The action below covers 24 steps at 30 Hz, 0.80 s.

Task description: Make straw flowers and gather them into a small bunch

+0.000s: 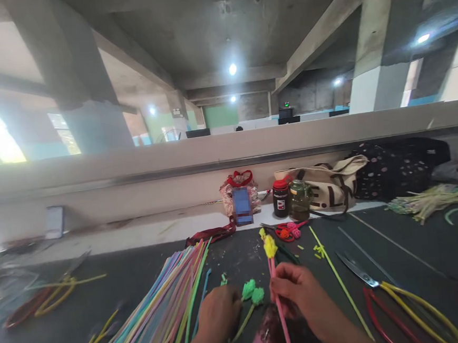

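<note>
My right hand (pixel 298 293) pinches pink pipe cleaner stems (pixel 280 315), which stand nearly upright and carry a fluffy yellow pipe-cleaner tip (pixel 270 246). My left hand (pixel 219 309) is low over the dark table, its fingers curled and pointing down; whatever they hold, if anything, is hidden. Just right of it are two green fluffy pipe-cleaner heads (pixel 252 292), one on a pale green stem (pixel 245 326). Left of that hand lies a large bundle of many-coloured pipe cleaners (pixel 164 303).
Scissors with red and yellow handles (pixel 374 282) lie at right, beside a yellow-green pipe cleaner (pixel 340 279). Another pair (pixel 64 290) lies at left. At the back stand a black bottle (pixel 281 199), a green bottle (pixel 300 200), a canvas bag (pixel 329 185) and a drawstring pouch (pixel 226 195).
</note>
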Motion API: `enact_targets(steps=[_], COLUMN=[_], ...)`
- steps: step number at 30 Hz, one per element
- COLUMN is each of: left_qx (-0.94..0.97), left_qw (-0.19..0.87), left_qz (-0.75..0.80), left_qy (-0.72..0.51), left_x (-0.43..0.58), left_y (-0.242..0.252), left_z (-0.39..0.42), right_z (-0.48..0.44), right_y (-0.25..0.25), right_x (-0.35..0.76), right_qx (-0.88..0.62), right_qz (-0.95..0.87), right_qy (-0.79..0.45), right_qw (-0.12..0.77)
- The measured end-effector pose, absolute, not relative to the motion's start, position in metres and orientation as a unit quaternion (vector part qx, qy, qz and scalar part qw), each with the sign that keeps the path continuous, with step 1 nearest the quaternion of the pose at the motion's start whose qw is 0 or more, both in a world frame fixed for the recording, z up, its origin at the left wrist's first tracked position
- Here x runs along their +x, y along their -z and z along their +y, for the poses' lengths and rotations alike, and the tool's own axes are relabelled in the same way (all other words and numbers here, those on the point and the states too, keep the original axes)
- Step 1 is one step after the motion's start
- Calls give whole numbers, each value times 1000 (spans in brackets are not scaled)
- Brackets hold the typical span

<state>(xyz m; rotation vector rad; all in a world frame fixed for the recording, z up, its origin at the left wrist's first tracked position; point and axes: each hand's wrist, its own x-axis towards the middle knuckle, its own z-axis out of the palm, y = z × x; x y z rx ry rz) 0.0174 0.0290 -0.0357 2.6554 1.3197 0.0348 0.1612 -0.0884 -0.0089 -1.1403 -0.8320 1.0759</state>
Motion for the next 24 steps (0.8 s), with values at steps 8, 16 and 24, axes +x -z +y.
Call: enact_targets(steps=[8, 16, 24], left_qx=[888, 842, 516], left_qw=[82, 277, 754], left_qz=[452, 422, 287], left_qy=[-27, -193, -287], left_x=[17, 12, 18], left_y=[38, 12, -43], left_z=[27, 41, -1], right_z=[-83, -84, -83], right_y=[20, 21, 24], right_x=[146, 148, 153], right_qx=[-497, -505, -498], right_qz=[-380, -388, -374], right_qy=[-494, -501, -479], right_qw=[604, 586, 619])
